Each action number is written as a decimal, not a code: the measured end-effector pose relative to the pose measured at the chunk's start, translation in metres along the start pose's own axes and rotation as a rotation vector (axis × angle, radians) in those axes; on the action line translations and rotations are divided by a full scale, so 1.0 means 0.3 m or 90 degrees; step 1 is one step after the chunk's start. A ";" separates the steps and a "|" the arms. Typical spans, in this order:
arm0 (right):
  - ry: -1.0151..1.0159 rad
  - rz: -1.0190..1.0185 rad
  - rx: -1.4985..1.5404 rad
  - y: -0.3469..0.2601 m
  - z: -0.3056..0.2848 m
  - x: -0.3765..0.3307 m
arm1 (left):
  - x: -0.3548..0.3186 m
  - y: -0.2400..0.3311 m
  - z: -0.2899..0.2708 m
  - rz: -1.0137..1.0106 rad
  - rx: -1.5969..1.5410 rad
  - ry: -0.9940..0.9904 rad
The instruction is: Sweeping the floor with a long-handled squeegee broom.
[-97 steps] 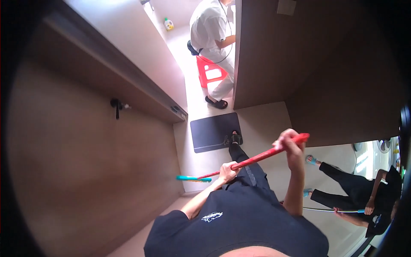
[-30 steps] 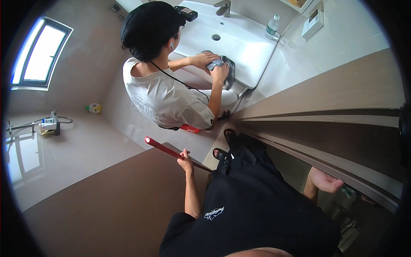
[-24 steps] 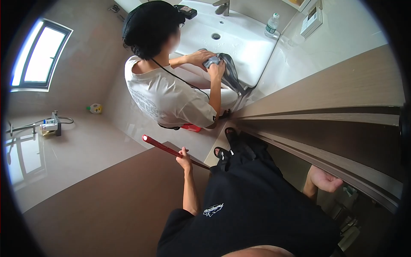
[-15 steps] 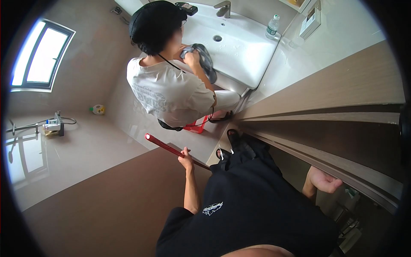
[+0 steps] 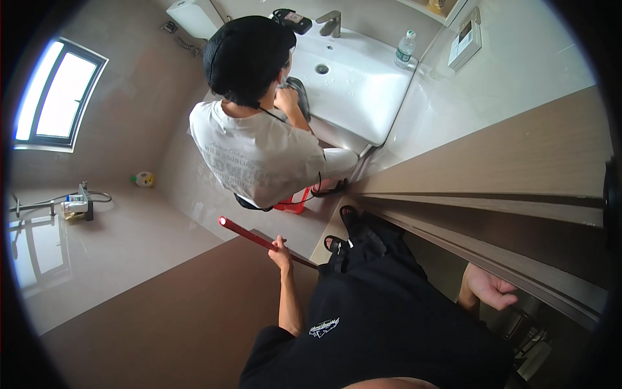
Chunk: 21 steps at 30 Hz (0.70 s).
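Note:
My left hand (image 5: pixel 281 255) is closed around a long red pole (image 5: pixel 249 235), which slants up and to the left; its lower part runs down beside my clothes, and its far end is out of sight. At the right, my right hand (image 5: pixel 489 285) is held against the underside of the wooden door trim (image 5: pixel 447 251). Its palm is turned up, its fingers loosely bent and partly hidden, and nothing shows in it. Ahead of me another person in a white T-shirt (image 5: pixel 259 155) and black cap bends at the washbasin (image 5: pixel 359 84), a grey cloth (image 5: pixel 299 94) in their hands.
A water bottle (image 5: pixel 405 49) and a dark device (image 5: pixel 293 21) stand by the tap (image 5: pixel 330 23). Something red, perhaps a bucket (image 5: pixel 295 202), sits on the floor near the person. Shower fittings (image 5: pixel 79 202), a detergent bottle (image 5: pixel 144 179) and a window (image 5: pixel 59 97) are at the left.
The other person has lifted the grey cloth from the basin's front edge up toward their head. My hands hardly move; the view has shifted slightly.

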State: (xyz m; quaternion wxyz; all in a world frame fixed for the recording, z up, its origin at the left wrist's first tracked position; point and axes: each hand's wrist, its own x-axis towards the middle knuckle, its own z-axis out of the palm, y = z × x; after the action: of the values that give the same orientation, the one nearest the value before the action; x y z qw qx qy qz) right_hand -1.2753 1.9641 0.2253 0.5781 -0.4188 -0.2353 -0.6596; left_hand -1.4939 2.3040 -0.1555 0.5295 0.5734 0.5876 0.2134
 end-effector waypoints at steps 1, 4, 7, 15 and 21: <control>0.013 0.012 0.056 0.005 -0.009 0.001 | -0.002 -0.003 0.008 0.006 -0.013 0.001; -0.017 0.042 0.089 0.022 -0.081 -0.005 | -0.017 0.006 0.029 -0.007 -0.039 -0.001; -0.061 0.072 0.144 0.020 -0.104 -0.010 | -0.036 0.017 0.042 -0.006 -0.016 -0.006; -0.009 0.073 0.129 0.030 -0.156 -0.037 | -0.029 -0.006 0.075 0.027 -0.026 -0.038; -0.103 0.109 0.172 0.034 -0.119 -0.052 | -0.060 -0.029 0.046 0.025 0.002 -0.021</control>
State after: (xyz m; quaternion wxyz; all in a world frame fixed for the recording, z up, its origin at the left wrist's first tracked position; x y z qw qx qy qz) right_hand -1.2758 1.9423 0.1915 0.6622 -0.4074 -0.3309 -0.5348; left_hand -1.4897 2.2807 -0.1610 0.5340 0.5890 0.5678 0.2134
